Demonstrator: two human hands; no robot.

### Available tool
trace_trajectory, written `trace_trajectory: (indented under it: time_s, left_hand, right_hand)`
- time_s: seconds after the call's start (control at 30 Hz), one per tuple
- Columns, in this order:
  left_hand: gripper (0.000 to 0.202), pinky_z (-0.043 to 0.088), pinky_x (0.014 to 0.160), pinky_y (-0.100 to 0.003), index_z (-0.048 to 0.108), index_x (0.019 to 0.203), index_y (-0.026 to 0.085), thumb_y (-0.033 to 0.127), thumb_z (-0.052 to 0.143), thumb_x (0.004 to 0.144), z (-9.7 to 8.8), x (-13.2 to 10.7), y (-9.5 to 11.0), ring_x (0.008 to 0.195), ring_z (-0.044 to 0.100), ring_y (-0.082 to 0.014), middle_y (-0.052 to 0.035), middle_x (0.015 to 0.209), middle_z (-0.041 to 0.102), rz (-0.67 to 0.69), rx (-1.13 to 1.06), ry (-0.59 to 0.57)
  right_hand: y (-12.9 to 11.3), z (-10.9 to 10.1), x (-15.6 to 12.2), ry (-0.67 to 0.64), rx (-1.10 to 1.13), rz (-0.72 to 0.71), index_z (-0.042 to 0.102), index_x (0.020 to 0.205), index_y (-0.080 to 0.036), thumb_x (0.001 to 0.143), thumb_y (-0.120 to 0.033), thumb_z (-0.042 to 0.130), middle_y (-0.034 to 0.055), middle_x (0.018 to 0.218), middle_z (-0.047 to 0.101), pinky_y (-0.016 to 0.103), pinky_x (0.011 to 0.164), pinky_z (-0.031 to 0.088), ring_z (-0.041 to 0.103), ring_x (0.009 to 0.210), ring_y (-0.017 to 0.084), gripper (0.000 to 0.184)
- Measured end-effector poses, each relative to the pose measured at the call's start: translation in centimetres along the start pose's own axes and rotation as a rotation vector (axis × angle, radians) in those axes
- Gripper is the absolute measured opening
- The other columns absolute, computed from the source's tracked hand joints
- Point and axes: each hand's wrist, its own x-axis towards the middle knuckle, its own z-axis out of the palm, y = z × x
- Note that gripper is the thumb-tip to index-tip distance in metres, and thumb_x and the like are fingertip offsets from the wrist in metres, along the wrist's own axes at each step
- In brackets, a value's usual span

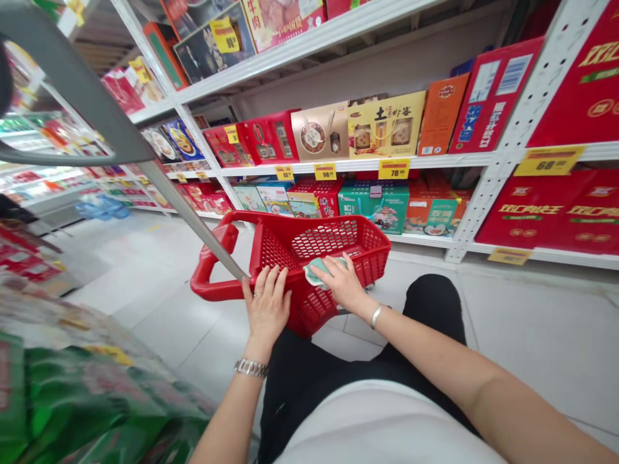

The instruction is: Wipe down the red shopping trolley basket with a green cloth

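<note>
A red plastic rolling shopping basket (333, 232) with perforated sides stands in front of my knees. My left hand (267, 299) grips its near rim close to the red handle end, fingers bent over the edge and a ring on one of them. Pressed against the same rim further right is a teal cloth with a pale edge (316, 272), held under the fingers of my right hand (342, 282). A grey pull handle (178, 209) slants from the basket up to the top left. No goods show inside the basket.
White shelving (358, 164) with boxed goods and yellow price tags runs behind the basket. More red boxes (551, 209) fill the shelf at right. Green packages (77, 399) are stacked close at lower left. Pale tiled floor (169, 309) surrounds the basket.
</note>
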Motion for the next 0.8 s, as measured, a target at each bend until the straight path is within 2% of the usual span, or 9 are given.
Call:
trace_trajectory:
  time_s: [0.17,0.3,0.47,0.53,0.67,0.73,0.8]
  left_hand:
    - [0.052,0.003,0.126,-0.061,0.053,0.147,0.023,0.027,0.053,0.096,0.2,0.1,-0.5,0.135,0.053,-0.033,-0.0151,0.139,0.065,0.0,-0.018,0.016]
    - [0.055,0.005,0.126,-0.061,0.049,0.151,0.025,0.026,0.053,0.095,0.4,0.2,-0.4,0.135,0.053,-0.0328,-0.0144,0.14,0.065,-0.003,-0.046,0.009]
    - [0.055,0.004,0.126,-0.059,0.049,0.15,0.024,0.026,0.052,0.095,0.7,0.2,-0.2,0.135,0.054,-0.0326,-0.0142,0.139,0.066,-0.008,-0.049,0.03]
    - [0.053,0.004,0.126,-0.059,0.051,0.149,0.023,0.026,0.052,0.096,0.8,0.2,-0.2,0.134,0.055,-0.0321,-0.0142,0.138,0.066,-0.003,-0.034,0.045]
    - [0.054,0.006,0.126,-0.058,0.051,0.149,0.025,0.026,0.053,0.095,0.9,0.0,0.0,0.133,0.055,-0.0308,-0.0125,0.138,0.067,-0.005,-0.033,0.067]
    - [0.054,0.007,0.126,-0.057,0.051,0.149,0.026,0.025,0.053,0.095,0.9,-0.1,0.1,0.134,0.055,-0.0303,-0.0119,0.138,0.067,-0.012,-0.036,0.07]
    - [0.052,0.008,0.127,-0.057,0.053,0.147,0.025,0.025,0.052,0.095,1.0,-0.1,0.3,0.135,0.055,-0.0299,-0.0119,0.137,0.067,-0.017,-0.026,0.071]
  right_hand:
    - [5.7,-0.9,-2.1,-0.066,-0.118,0.129,0.06,0.141,-0.031,0.09,-0.002,0.048,0.0118,0.143,0.061,0.057,0.116,0.022,0.048,0.135,0.026,0.06]
    - [10.1,-2.3,-2.7,-0.112,-0.199,0.231,0.061,0.139,-0.029,0.087,0.0,0.047,0.0123,0.142,0.062,0.054,0.114,0.023,0.049,0.133,0.026,0.061]
    - [14.5,-4.0,-3.6,-0.183,-0.274,0.386,0.059,0.141,-0.028,0.084,0.001,0.044,0.0154,0.139,0.064,0.058,0.111,0.029,0.056,0.126,0.029,0.066]
    - [15.9,-4.3,-4.3,-0.181,-0.267,0.486,0.06,0.141,-0.028,0.081,0.003,0.042,0.0143,0.132,0.068,0.056,0.108,0.034,0.061,0.12,0.028,0.069]
    - [17.4,-4.4,-5.3,-0.101,-0.231,0.651,0.06,0.142,-0.022,0.076,-0.002,0.041,0.0135,0.116,0.074,0.044,0.094,0.048,0.067,0.106,0.029,0.071]
    - [17.0,-4.3,-5.0,0.011,-0.185,0.709,0.055,0.147,-0.017,0.077,-0.006,0.04,0.0159,0.117,0.073,0.044,0.088,0.051,0.067,0.104,0.032,0.073]
    - [15.5,-4.4,-3.9,0.166,-0.064,0.716,0.05,0.151,-0.016,0.076,-0.009,0.039,0.0163,0.122,0.071,0.045,0.09,0.052,0.066,0.109,0.032,0.076]
